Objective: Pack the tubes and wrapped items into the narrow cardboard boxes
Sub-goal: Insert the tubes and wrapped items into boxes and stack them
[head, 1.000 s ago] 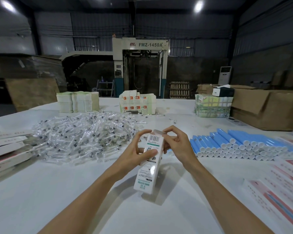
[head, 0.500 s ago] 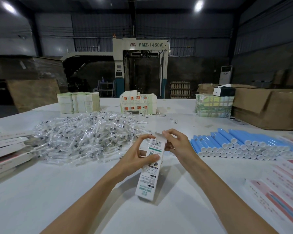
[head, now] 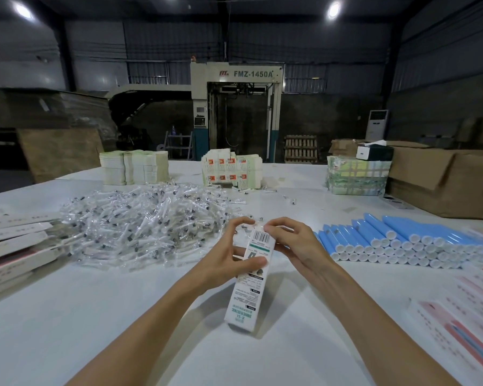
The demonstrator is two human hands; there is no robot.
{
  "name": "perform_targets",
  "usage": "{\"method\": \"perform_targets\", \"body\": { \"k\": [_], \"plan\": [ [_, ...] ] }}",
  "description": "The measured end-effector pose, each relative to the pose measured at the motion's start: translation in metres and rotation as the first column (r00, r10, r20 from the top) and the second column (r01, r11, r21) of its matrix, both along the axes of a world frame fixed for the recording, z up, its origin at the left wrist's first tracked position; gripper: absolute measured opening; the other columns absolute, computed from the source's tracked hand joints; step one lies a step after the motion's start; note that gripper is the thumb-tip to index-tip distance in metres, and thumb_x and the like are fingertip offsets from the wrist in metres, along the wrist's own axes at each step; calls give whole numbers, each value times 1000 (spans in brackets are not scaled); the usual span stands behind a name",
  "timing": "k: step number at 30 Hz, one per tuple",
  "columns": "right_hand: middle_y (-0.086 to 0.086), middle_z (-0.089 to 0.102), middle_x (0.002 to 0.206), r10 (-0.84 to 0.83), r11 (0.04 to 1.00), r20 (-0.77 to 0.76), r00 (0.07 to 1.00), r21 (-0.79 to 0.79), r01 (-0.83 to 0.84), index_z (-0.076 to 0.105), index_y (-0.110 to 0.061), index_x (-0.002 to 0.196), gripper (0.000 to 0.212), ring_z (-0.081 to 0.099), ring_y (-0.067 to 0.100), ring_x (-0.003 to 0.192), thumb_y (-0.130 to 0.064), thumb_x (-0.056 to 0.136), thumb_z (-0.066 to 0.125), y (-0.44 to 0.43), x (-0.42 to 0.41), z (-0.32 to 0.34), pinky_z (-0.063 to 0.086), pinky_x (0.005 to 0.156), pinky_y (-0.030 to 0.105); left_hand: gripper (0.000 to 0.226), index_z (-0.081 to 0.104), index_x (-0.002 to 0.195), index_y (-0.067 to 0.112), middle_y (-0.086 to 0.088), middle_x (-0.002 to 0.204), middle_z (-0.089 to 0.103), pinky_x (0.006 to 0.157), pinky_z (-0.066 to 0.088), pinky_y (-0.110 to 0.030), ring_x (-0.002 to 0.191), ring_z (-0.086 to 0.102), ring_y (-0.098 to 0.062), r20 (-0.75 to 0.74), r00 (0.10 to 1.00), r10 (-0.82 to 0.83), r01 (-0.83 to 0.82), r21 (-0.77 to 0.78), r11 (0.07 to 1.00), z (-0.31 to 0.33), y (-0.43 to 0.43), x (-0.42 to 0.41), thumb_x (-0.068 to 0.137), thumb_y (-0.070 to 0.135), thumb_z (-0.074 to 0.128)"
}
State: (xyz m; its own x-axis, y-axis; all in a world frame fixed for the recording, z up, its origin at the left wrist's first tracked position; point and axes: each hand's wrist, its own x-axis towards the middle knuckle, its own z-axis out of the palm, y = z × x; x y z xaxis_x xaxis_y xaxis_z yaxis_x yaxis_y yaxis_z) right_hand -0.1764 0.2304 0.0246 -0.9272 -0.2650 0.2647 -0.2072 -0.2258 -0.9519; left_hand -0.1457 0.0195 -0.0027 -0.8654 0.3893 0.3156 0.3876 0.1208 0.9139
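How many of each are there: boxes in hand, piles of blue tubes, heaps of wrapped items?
Held narrow box: 1
Pile of blue tubes: 1
Heap of clear-wrapped items: 1
Total: 3

narrow box [head: 255, 277] top flap: partly behind left hand [head: 229, 263] and right hand [head: 299, 246], perhaps shut | flat cartons [head: 9, 246], left edge of table [head: 67, 316]: cropped

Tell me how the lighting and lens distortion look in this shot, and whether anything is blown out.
In the head view, two ceiling lamps flare to white while the hall behind is dim; the white table is evenly lit, with a soft shadow beside the narrow box; wide-angle bending bows the table's far edge.
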Motion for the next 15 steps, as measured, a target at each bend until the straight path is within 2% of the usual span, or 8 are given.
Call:
{"method": "perform_targets", "body": {
  "k": [8, 12, 15],
  "plan": [
    [25, 75, 109, 61, 998, -24, 998, -26, -62, 76, 2, 102, 18, 74, 30, 102, -15, 97, 72, 3, -1, 0, 59, 83, 30, 74, 35, 145, 49, -11, 112, 82, 76, 65, -38, 95, 81, -30, -4, 1000, 20, -20, 30, 999, 0, -1, 0, 94, 31, 86],
    [21, 76, 110, 59, 997, -103, 993, 54, -54, 78, -2, 107, 17, 73, 33, 108, -14, 95, 75, -1, 1, -4, 60, 92, 37, 73, 36, 145, 49, -12, 112, 82, 81, 66, -47, 97, 80, -31, 1, 999, 47, -47, 43, 998, -2, -4, -1, 94, 33, 85],
    [12, 78, 106, -19, 987, -202, 979, 151, 50, 80, -12, 103, 12, 74, 28, 105, -15, 91, 80, -5, 1, -7, 61, 87, 34, 73, 38, 148, 48, -12, 112, 82, 79, 66, -45, 100, 80, -31, -5, 999, 53, -52, 54, 997, -4, -3, 0, 94, 33, 85]
  ]
}}
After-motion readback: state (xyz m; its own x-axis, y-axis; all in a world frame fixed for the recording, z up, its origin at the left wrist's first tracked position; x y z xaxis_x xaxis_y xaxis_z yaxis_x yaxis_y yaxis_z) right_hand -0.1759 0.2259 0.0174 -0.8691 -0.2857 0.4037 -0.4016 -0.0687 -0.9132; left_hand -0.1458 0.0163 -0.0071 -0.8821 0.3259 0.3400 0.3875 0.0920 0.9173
